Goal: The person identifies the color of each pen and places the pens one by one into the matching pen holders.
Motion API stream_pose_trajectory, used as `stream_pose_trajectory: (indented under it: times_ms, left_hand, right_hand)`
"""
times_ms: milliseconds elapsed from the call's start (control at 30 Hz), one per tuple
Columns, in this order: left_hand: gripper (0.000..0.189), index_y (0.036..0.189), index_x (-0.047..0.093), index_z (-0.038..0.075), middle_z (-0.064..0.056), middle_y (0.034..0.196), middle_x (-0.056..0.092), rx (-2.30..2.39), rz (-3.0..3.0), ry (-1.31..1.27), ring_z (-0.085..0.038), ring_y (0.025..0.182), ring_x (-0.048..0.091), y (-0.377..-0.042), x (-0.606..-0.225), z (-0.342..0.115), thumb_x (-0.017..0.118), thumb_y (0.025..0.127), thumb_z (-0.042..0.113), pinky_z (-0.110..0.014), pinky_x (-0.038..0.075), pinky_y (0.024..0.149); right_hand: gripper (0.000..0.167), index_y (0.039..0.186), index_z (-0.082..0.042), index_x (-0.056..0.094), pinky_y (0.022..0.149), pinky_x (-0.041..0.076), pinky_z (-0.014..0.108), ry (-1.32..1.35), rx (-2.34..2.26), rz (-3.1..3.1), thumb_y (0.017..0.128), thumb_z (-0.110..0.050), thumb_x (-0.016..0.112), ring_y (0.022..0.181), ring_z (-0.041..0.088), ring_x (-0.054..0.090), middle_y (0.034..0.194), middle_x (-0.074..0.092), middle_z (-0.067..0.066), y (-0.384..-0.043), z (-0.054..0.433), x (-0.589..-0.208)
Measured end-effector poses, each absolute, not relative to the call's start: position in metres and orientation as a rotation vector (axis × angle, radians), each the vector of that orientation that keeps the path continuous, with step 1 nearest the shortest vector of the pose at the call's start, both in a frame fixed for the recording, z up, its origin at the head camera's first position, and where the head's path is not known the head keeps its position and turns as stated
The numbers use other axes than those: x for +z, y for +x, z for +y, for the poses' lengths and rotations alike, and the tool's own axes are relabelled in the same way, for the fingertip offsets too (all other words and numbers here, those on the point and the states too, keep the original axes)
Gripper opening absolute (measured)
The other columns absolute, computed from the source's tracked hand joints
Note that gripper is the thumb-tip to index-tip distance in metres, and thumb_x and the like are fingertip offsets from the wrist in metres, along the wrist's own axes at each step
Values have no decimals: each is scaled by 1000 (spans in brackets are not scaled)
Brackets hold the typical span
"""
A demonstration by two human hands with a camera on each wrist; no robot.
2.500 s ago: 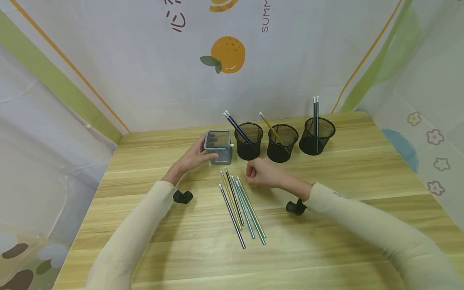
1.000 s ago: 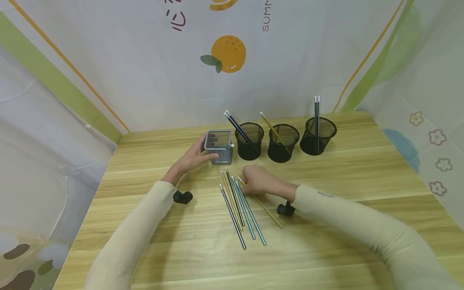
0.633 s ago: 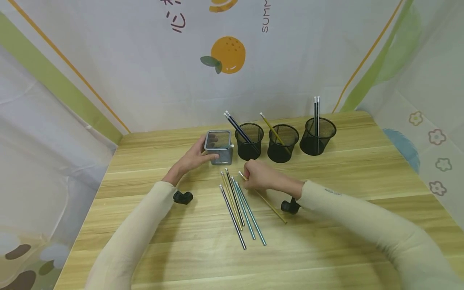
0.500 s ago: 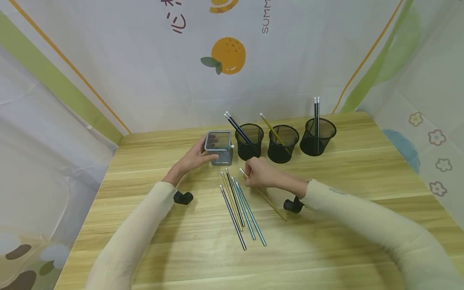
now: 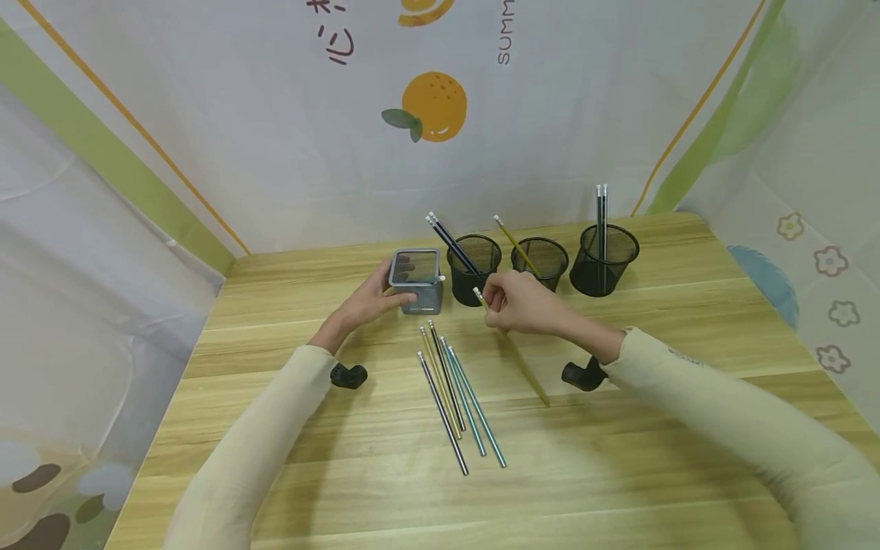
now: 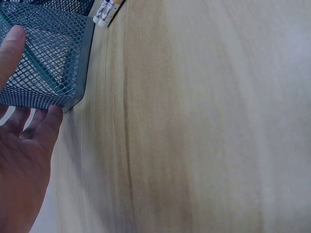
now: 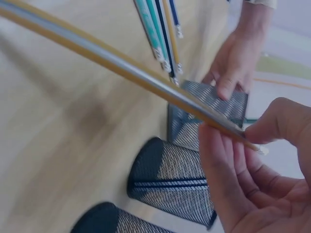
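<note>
My left hand (image 5: pixel 364 305) holds a square grey mesh pencil holder (image 5: pixel 422 301), thumb on its near side and fingers behind. Through the mesh in the left wrist view, a teal pencil (image 6: pixel 41 68) leans inside. My right hand (image 5: pixel 529 307) pinches a yellow pencil (image 5: pixel 526 370) near its eraser end; its other end slants down toward me. Left of that hand lie a dark blue striped pencil (image 5: pixel 443 417), a yellow one (image 5: pixel 440 380), a black one (image 5: pixel 450 383) and two teal pencils (image 5: pixel 478 409), side by side on the table.
Three round black mesh holders stand in a row: one with dark blue pencils (image 5: pixel 466 293), one with a yellow pencil (image 5: pixel 509 234), partly behind my right hand, and one with black-striped pencils (image 5: pixel 602 206). A printed cloth (image 5: pixel 550 137) hangs behind the wooden table (image 5: pixel 357 466).
My right hand has taken the yellow pencil from the right side of the loose group and moved it up and right, toward the round holders. The left hand stays on the square holder.
</note>
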State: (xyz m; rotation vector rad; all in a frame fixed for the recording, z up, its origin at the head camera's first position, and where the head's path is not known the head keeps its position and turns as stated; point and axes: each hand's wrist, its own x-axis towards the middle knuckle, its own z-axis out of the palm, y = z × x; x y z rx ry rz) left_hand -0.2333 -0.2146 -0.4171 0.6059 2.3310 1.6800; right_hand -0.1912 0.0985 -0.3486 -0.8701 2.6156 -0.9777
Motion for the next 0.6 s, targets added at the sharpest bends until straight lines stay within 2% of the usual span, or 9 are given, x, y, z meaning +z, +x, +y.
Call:
stream_pose_trajectory:
  times_ms: [333,600]
  left_hand:
    - [74,157,25,-1,-24,153,37,1684,2326,593,-39,144,33,-233,-417,-213,68,96,-2,-55,22,118]
    - [74,157,24,-3,-27,153,36,1690,2318,606,-40,144,32,-233,-416,-213,67,96,-4,-55,22,118]
  right_hand:
    - [12,99,0,64,73,54,36,-924,-1146,2597,86,1,64,79,20,62,87,65,6,-194,119,-321]
    - [11,102,3,61,77,54,29,-932,-1312,2616,92,2,64,86,22,62,95,63,12,-200,137,-307]
